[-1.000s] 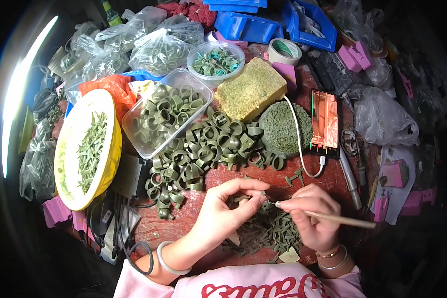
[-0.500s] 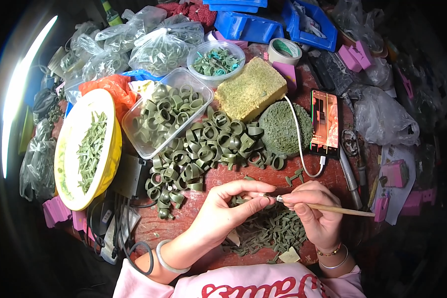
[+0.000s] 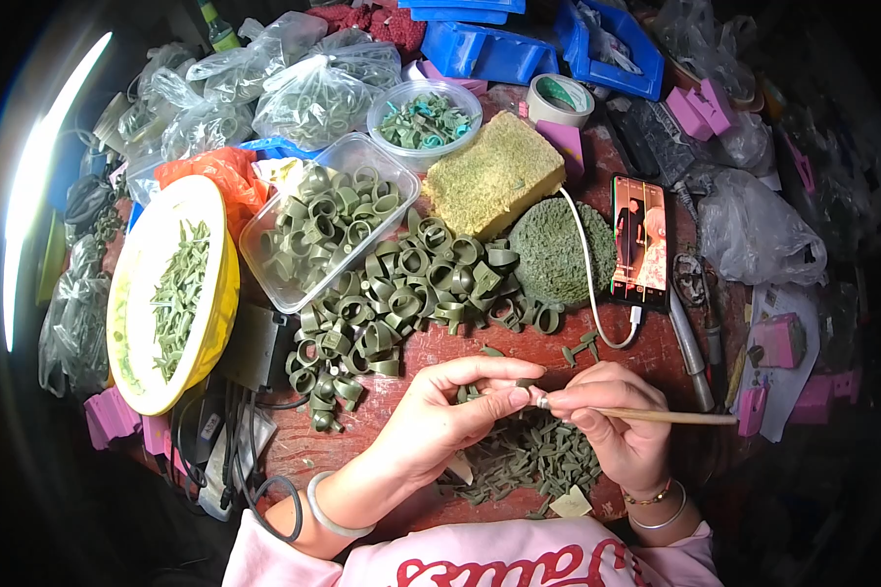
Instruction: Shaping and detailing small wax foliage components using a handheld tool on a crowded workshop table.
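Small green piece (image 3: 525, 383), partly hidden, is up in front of the person's pink top (image 3: 504, 558), over a scuffed red worktop (image 3: 333, 445). From here I see a yellow basin (image 3: 223, 318) tilted at the left, with narrow green strips (image 3: 181, 298) inside. Beside a clear tub (image 3: 401, 168) spreads a heap of green rings (image 3: 401, 284); small green bits (image 3: 543, 455) lie under the hands. The left hand (image 3: 436, 416) has its fingers nearly together, pinching the piece. The right hand's (image 3: 622, 426) fingers are closed around a slim wooden-handled tool (image 3: 671, 416), its pale tip just beside the piece.
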Demonstrator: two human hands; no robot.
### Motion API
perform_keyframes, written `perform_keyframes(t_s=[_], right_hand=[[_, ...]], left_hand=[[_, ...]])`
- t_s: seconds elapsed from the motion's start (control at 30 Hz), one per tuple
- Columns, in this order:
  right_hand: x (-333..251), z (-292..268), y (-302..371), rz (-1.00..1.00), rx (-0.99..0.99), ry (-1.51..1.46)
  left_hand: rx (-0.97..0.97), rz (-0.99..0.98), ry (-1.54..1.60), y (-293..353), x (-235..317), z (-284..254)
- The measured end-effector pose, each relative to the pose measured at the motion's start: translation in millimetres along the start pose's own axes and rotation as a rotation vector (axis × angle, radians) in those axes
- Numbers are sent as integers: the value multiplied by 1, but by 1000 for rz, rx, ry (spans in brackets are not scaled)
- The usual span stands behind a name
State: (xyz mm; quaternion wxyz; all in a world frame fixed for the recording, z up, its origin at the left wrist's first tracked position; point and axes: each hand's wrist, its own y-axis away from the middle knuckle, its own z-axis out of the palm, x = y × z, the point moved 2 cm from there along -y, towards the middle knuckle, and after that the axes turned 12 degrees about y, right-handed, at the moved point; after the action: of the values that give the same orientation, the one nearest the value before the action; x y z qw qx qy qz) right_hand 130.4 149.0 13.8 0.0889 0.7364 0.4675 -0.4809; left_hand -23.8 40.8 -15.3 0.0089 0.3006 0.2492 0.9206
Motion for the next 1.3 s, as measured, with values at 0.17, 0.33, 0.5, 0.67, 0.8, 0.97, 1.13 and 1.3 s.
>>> perform_keyframes(t_s=[0.17, 0.33, 0.5, 0.67, 0.8, 0.97, 1.13, 1.3], right_hand=[[5, 0, 2, 92, 21, -101], [4, -1, 3, 44, 143, 28], [12, -1, 6, 117, 37, -287], [12, 0, 5, 117, 136, -240], [11, 1, 4, 91, 57, -361], [10, 0, 5, 164, -12, -477], [9, 2, 2, -1, -90, -500], [10, -1, 2, 116, 21, -359]], left_hand=[[-13, -55, 27, 0, 1, 2], [-25, -93, 79, 2, 3, 1], [-164, -172, 325, 0, -1, -6], [-187, -202, 379, 0, -1, -7], [-192, -208, 405, 0, 0, -5], [-211, -209, 407, 2, -2, -6], [-214, -186, 428, -2, -1, -7], [-218, -226, 452, -1, -2, -6]])
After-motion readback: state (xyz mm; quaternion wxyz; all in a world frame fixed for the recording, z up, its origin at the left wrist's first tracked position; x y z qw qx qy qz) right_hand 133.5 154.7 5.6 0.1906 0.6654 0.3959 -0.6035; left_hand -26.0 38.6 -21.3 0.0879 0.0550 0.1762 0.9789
